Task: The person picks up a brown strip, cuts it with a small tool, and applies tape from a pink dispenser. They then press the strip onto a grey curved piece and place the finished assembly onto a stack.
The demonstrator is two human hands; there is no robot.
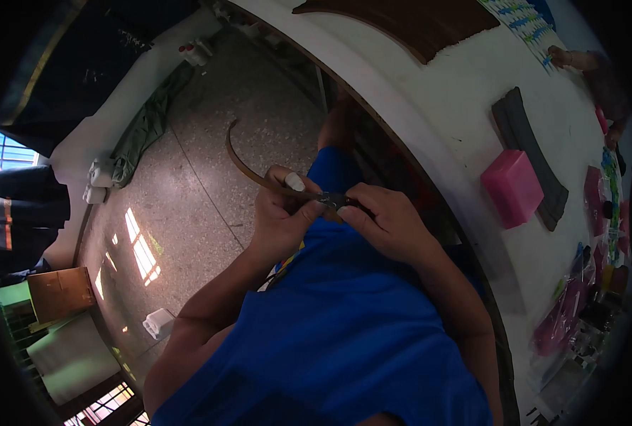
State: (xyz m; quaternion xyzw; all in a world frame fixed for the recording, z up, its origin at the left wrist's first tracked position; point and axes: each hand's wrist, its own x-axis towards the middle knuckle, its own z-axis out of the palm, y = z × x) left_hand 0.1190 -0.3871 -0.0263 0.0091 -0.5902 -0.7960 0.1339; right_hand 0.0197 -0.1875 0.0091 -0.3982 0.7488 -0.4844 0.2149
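A narrow brown strap (241, 163), which looks like a leather belt, curves up and left from my hands above my lap. My left hand (280, 216) is closed on it, with thumb and fingers pinching near its end; a white wrapping (294, 182) covers one finger. Close against it, my right hand (390, 224) pinches a small dark piece (336, 200) at the strap's end. The dark piece has a shiny spot and may be a buckle, but the fingers partly hide it.
On the white table (429, 121) to my right are a brown leather sheet (408, 25), a dark curved strip (525, 153), a pink block (512, 188) and plastic-wrapped items (564, 312). Another person's hand (571, 58) rests at the far side. White containers (160, 323) stand on the floor.
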